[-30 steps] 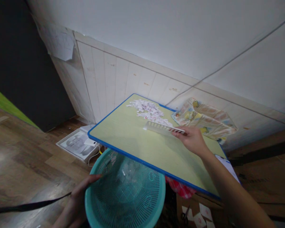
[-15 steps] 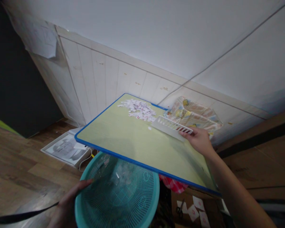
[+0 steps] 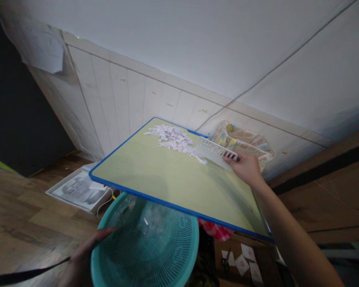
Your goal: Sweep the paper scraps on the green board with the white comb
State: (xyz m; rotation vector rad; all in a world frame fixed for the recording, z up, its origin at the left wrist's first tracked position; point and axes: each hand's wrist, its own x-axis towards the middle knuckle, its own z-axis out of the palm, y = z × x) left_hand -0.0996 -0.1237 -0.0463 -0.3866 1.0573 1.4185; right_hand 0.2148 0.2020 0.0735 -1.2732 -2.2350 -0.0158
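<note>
My right hand (image 3: 247, 167) grips one end of a white plastic strip with slots (image 3: 214, 151), held slanted over the table. Its far end is beside a heap of small torn paper scraps (image 3: 173, 137) on the pale green tabletop (image 3: 155, 171) with a blue edge. At the lower left, my left hand (image 3: 91, 247) is closed on the rim of a teal plastic basket (image 3: 145, 247), thumb over the edge and the other fingers hidden behind it. Under the table's front edge, the basket holds some clear, crumpled plastic (image 3: 152, 219).
A patterned cloth (image 3: 245, 141) lies against the wall behind the table. On the floor at left is a white open box (image 3: 74, 189). Below right are scissors (image 3: 225, 263) and several white cards (image 3: 241, 264). Cardboard boxes (image 3: 326, 195) stand at right.
Paper scraps now trail farther along the near side of the strip, toward the right. The strip has shifted slightly. My left hand keeps its hold on the basket; the view has turned a little.
</note>
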